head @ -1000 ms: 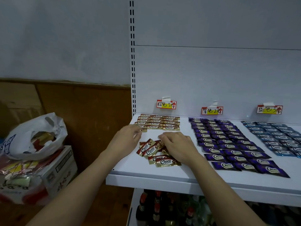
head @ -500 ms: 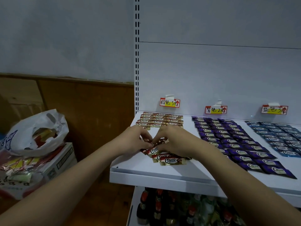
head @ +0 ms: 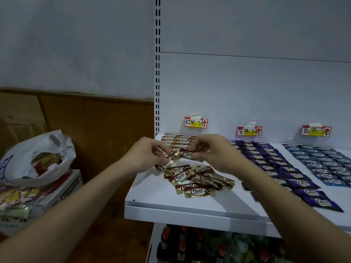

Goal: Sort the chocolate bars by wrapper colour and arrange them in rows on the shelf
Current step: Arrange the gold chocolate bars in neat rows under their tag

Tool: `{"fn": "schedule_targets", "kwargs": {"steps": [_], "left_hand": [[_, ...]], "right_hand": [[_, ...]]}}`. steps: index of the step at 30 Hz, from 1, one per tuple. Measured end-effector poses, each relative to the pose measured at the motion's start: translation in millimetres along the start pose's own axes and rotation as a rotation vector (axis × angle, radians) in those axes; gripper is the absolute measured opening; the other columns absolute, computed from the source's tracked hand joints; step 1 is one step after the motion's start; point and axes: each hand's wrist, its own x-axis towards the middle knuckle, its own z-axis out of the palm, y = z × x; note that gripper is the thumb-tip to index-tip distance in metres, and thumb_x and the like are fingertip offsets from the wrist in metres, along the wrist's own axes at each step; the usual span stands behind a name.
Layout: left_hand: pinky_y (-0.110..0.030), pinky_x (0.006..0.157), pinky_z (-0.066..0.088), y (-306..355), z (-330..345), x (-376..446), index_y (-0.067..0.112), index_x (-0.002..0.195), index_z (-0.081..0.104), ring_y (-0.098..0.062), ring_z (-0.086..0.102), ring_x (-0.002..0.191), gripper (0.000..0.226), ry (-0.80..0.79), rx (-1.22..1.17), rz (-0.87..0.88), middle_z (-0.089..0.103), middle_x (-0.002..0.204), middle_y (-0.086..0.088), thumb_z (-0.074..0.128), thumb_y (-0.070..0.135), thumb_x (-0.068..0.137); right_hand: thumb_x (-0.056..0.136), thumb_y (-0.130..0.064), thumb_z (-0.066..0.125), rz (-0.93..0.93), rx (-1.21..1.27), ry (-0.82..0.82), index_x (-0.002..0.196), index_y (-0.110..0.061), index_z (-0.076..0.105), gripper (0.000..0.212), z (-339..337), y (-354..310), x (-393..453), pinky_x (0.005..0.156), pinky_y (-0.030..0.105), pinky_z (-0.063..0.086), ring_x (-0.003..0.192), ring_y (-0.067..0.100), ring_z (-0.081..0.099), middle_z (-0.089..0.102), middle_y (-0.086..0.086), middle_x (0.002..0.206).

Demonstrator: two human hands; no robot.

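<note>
A loose heap of brown-and-gold chocolate bars lies on the white shelf near its front left. Behind the heap, neat rows of brown bars sit under the left price tag. Purple bars fill rows in the middle and blue bars on the right. Both hands are raised above the heap. My left hand pinches a brown bar by its gold end. My right hand grips another brown bar. The two bars nearly touch between the hands.
Three handwritten price tags are taped to the shelf's back panel. A white plastic bag of wrapped goods rests on a cardboard box at the left. Bottles stand on the level below. A slotted upright marks the shelf's left edge.
Both hands rose from the heap, each lifting a brown bar, and now hold them above it. The heap that they covered is in full view. The camera has shifted slightly.
</note>
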Motion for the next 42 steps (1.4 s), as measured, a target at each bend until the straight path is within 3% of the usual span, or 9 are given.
{"fn": "schedule_targets", "kwargs": {"steps": [4, 7, 12, 18, 26, 29, 34, 42], "left_hand": [[-0.030, 0.078, 0.055, 1, -19, 21, 0.023, 0.093, 0.075, -0.012, 0.064, 0.088, 0.017, 0.050, 0.017, 0.007, 0.071, 0.091, 0.002, 0.075, 0.011, 0.080], [-0.026, 0.075, 0.054, 0, -13, 45, 0.023, 0.094, 0.076, -0.012, 0.062, 0.088, 0.017, 0.033, 0.095, 0.014, 0.069, 0.093, 0.002, 0.076, 0.015, 0.080], [-0.028, 0.074, 0.056, 7, 13, 76, 0.028, 0.088, 0.077, -0.012, 0.062, 0.084, 0.016, -0.045, 0.172, 0.045, 0.069, 0.088, 0.005, 0.078, 0.016, 0.078], [-0.030, 0.077, 0.056, 4, 24, 94, 0.023, 0.087, 0.077, -0.013, 0.063, 0.084, 0.015, -0.083, 0.200, 0.070, 0.071, 0.088, 0.003, 0.079, 0.012, 0.077], [-0.011, 0.065, 0.043, -6, 33, 103, 0.019, 0.096, 0.077, -0.003, 0.060, 0.080, 0.018, -0.077, 0.244, 0.077, 0.073, 0.097, 0.001, 0.076, 0.012, 0.080], [-0.015, 0.067, 0.043, -10, 36, 95, 0.024, 0.097, 0.077, -0.009, 0.057, 0.088, 0.017, 0.019, 0.201, 0.077, 0.070, 0.108, 0.001, 0.075, 0.016, 0.082], [-0.035, 0.094, 0.044, -17, 43, 70, 0.032, 0.103, 0.075, -0.016, 0.053, 0.113, 0.019, 0.162, 0.276, 0.158, 0.063, 0.122, 0.007, 0.070, 0.025, 0.087], [-0.046, 0.096, 0.043, -32, 47, 67, 0.039, 0.109, 0.072, -0.016, 0.049, 0.115, 0.020, 0.158, 0.424, 0.178, 0.062, 0.123, 0.010, 0.064, 0.034, 0.091]], "right_hand": [[0.083, -0.011, 0.075, 0.146, -0.115, 0.076, 0.087, -0.022, 0.068, 0.013, -25, 30, 5, 0.071, 0.025, 0.054, 0.075, 0.011, 0.066, 0.071, -0.003, 0.084], [0.082, -0.012, 0.076, 0.236, -0.166, 0.065, 0.087, -0.019, 0.072, 0.009, -30, 49, 8, 0.071, 0.029, 0.055, 0.078, 0.015, 0.068, 0.072, -0.002, 0.083], [0.084, -0.014, 0.074, 0.259, -0.209, 0.010, 0.086, -0.016, 0.074, 0.003, -22, 57, 21, 0.052, 0.016, 0.047, 0.053, 0.007, 0.060, 0.071, 0.000, 0.076], [0.083, -0.013, 0.075, 0.281, -0.219, -0.029, 0.094, -0.014, 0.076, 0.011, -9, 62, 32, 0.063, 0.018, 0.049, 0.064, 0.003, 0.058, 0.068, -0.004, 0.079], [0.083, -0.013, 0.075, 0.303, -0.248, 0.003, 0.098, -0.014, 0.076, 0.016, -2, 65, 37, 0.075, 0.026, 0.050, 0.079, 0.011, 0.060, 0.070, -0.001, 0.091], [0.084, -0.013, 0.074, 0.293, -0.294, -0.005, 0.101, -0.014, 0.076, 0.018, -2, 65, 35, 0.075, 0.022, 0.043, 0.083, 0.010, 0.057, 0.070, -0.001, 0.098], [0.084, -0.013, 0.073, 0.250, -0.370, -0.040, 0.098, -0.015, 0.075, 0.014, -5, 60, 37, 0.071, 0.022, 0.041, 0.081, 0.012, 0.056, 0.065, -0.002, 0.091], [0.089, -0.004, 0.064, 0.208, -0.425, -0.056, 0.092, -0.012, 0.075, 0.014, -1, 55, 50, 0.072, 0.025, 0.046, 0.081, 0.013, 0.059, 0.071, 0.003, 0.096]]}}
